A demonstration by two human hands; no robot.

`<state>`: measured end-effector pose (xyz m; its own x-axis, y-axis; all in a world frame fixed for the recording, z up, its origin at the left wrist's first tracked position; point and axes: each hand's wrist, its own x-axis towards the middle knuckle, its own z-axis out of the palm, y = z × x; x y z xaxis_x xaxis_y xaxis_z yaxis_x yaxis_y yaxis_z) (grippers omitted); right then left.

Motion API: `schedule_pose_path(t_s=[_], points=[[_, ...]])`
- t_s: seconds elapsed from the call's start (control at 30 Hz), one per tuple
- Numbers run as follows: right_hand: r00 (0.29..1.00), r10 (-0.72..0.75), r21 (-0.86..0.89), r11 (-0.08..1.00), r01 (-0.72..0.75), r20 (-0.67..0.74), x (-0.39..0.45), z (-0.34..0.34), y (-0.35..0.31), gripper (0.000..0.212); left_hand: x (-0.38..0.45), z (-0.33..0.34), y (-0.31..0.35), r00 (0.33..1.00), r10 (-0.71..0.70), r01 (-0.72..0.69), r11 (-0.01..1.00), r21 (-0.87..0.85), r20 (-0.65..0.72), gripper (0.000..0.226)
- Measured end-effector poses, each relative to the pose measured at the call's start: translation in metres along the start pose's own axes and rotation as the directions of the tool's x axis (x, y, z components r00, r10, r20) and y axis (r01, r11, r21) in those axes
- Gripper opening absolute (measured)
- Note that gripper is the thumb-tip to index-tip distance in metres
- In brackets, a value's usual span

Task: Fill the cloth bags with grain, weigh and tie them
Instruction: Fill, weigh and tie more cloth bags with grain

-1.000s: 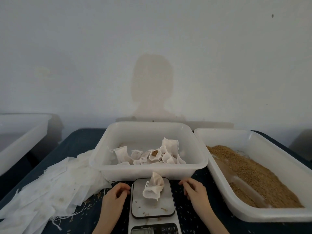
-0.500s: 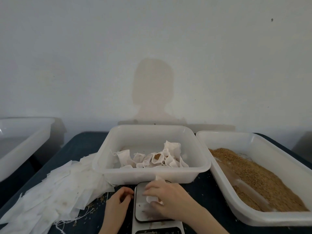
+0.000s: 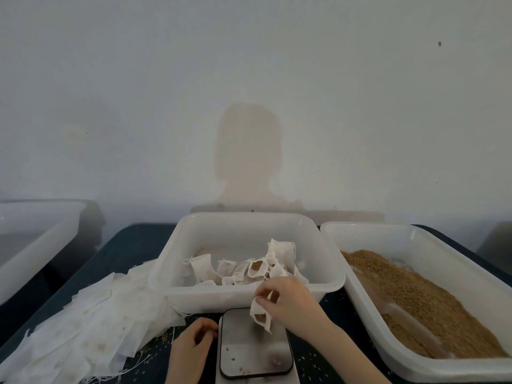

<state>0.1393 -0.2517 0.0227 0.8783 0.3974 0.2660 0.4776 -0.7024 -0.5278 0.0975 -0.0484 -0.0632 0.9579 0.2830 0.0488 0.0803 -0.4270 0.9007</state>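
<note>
My right hand (image 3: 288, 300) pinches a small white cloth bag (image 3: 260, 314) with grain showing in its open mouth, lifted just above the far edge of the scale's plate (image 3: 255, 347). My left hand (image 3: 191, 347) rests on the table at the plate's left edge, fingers loosely curled, holding nothing. Behind the scale, a white middle tub (image 3: 180, 275) holds several filled bags (image 3: 241, 270). To the right, a large white tub (image 3: 368, 309) holds brown grain (image 3: 421, 297). A heap of flat empty bags (image 3: 91, 320) lies at the left.
Another white tub (image 3: 33, 245) stands at the far left, beyond the dark table's edge. Loose grains are scattered on the dark tabletop (image 3: 310, 358) around the scale. A bare wall rises right behind the tubs.
My right hand moved from the right of the scale over its plate, took hold of the bag that lay there and lifted it. My left hand stayed beside the plate.
</note>
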Motion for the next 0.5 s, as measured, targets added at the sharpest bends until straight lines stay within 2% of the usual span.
schedule_pose_path(t_s=[0.2,0.33,0.43,0.5], points=[[0.994,0.107,0.175,0.980,-0.099,-0.036,0.010,-0.013,-0.004,0.006,0.000,0.001,0.003,1.000,-0.008,0.008,1.000,0.005,-0.004,0.022],[0.984,0.177,0.400,0.902,-0.160,-0.005,0.017,-0.025,-0.012,0.010,0.002,0.002,0.004,1.000,-0.026,0.026,1.000,-0.006,0.004,0.023],[0.985,0.169,0.482,0.862,-0.158,0.021,0.028,-0.036,-0.020,0.010,0.004,0.000,0.002,0.999,0.007,-0.008,1.000,0.027,0.043,0.022],[0.985,0.173,0.511,0.846,-0.156,0.015,0.038,-0.042,-0.024,0.009,0.012,-0.012,0.004,0.992,0.015,-0.023,0.998,0.060,0.127,0.017]])
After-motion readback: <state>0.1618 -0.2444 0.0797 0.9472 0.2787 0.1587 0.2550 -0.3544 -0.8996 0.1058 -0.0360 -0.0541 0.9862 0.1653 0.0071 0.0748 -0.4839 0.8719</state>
